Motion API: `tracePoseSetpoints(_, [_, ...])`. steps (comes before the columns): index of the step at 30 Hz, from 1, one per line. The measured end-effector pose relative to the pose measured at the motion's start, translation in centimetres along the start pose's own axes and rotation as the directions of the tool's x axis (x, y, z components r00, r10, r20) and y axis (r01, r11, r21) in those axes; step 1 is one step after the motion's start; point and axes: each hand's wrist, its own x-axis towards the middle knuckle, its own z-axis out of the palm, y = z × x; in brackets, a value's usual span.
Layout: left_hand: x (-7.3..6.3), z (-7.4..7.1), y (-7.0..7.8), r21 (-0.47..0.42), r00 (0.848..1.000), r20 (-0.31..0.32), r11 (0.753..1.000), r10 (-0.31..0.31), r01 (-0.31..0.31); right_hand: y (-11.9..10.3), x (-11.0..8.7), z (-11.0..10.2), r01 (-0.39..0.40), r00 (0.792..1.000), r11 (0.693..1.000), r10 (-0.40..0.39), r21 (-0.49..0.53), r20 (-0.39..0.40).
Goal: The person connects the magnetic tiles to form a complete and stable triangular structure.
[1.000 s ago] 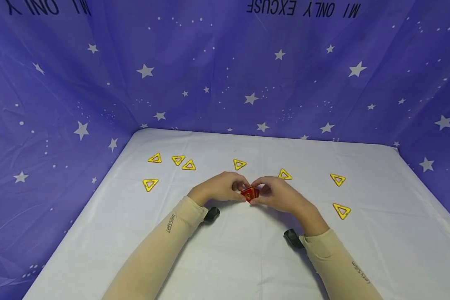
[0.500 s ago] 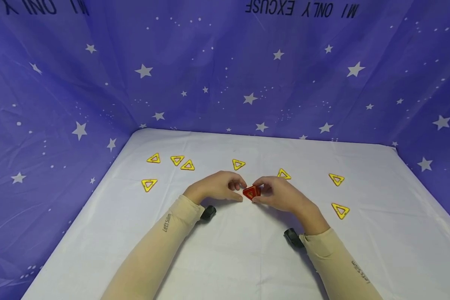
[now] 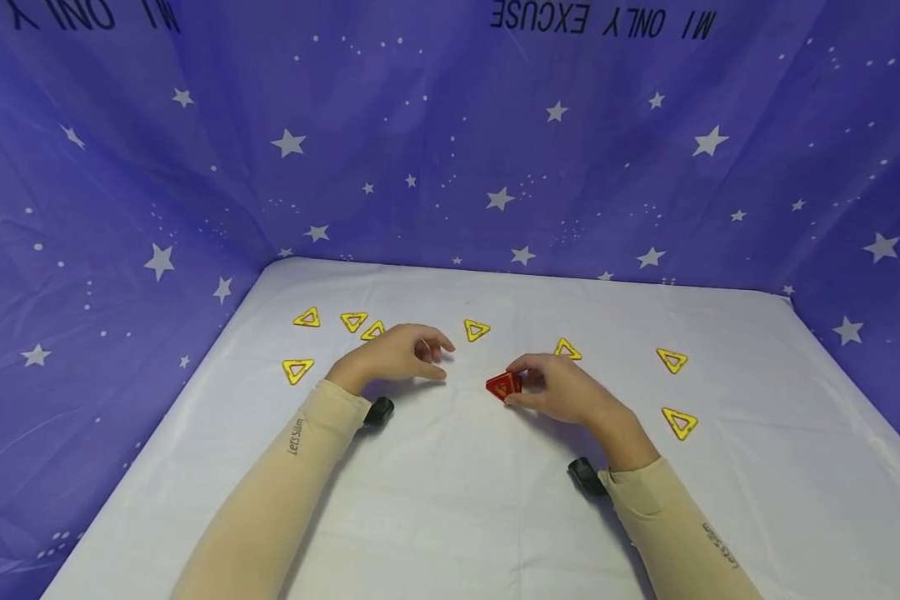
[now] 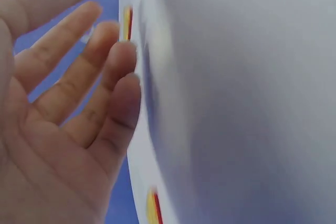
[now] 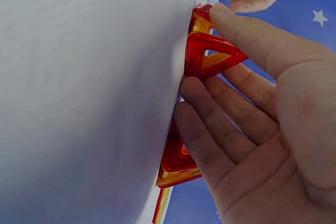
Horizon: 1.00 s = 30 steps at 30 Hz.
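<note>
My right hand (image 3: pixel 566 387) holds a small cluster of red triangular magnetic tiles (image 3: pixel 501 386) standing on the white table. In the right wrist view the thumb lies at an upper red tile (image 5: pixel 195 59) with a triangular opening; another red tile (image 5: pixel 176 169), with yellowish edges, shows below the fingers. Part of the cluster is hidden behind the hand. My left hand (image 3: pixel 397 352) is off to the left of the cluster, low over the cloth, with nothing in it. In the left wrist view the fingers (image 4: pixel 123 106) are loosely bent.
Several yellow triangular tiles lie flat and scattered: one (image 3: pixel 297 371) left of my left hand, one (image 3: pixel 476 330) behind between the hands, one (image 3: pixel 567 348) just behind my right hand, and one (image 3: pixel 679 422) at the right. A purple starred curtain (image 3: pixel 450 150) surrounds the back and sides.
My left hand has let go of the red tile cluster and moved left, away from it. My right hand has stayed on the cluster.
</note>
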Motion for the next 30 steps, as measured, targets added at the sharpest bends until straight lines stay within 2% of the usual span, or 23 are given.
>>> tracePoseSetpoints(5, [-1.6, -2.3, -1.9, 0.036, 0.995, -0.094, 0.998, -0.042, 0.046, -0.1, 0.1, 0.0, -0.008, 1.0, 1.0, 0.008, 0.002, 0.007])
tracePoseSetpoints(8, [-2.5, -3.5, -2.8, 0.026, 0.988, -0.141, 0.997, -0.069, 0.073, -0.1, 0.1, -0.1, -0.007, 1.0, 1.0, 0.007, 0.003, 0.005])
tracePoseSetpoints(12, [-3.4, -4.6, -3.9, 0.006, 0.978, -0.194, 0.996, -0.081, 0.084, -0.1, -0.1, -0.1, -0.013, 1.0, 1.0, 0.013, 0.0, 0.007])
tracePoseSetpoints(16, [-3.9, -5.4, -4.6, -0.01, 0.964, -0.235, 0.992, -0.125, 0.127, -0.1, -0.3, -0.1, -0.027, 1.0, 1.0, 0.028, -0.008, 0.011])
tracePoseSetpoints(22, [-3.7, -6.6, -5.0, 0.018, 0.951, -0.246, 0.98, -0.187, 0.197, -0.2, -0.3, -0.2, -0.022, 1.0, 1.0, 0.022, -0.02, 0.009])
tracePoseSetpoints(30, [-2.9, -6.2, -5.7, 0.042, 0.957, -0.204, 0.975, -0.206, 0.218, -0.3, -0.1, -0.1, -0.033, 0.999, 0.999, 0.033, -0.01, 0.014])
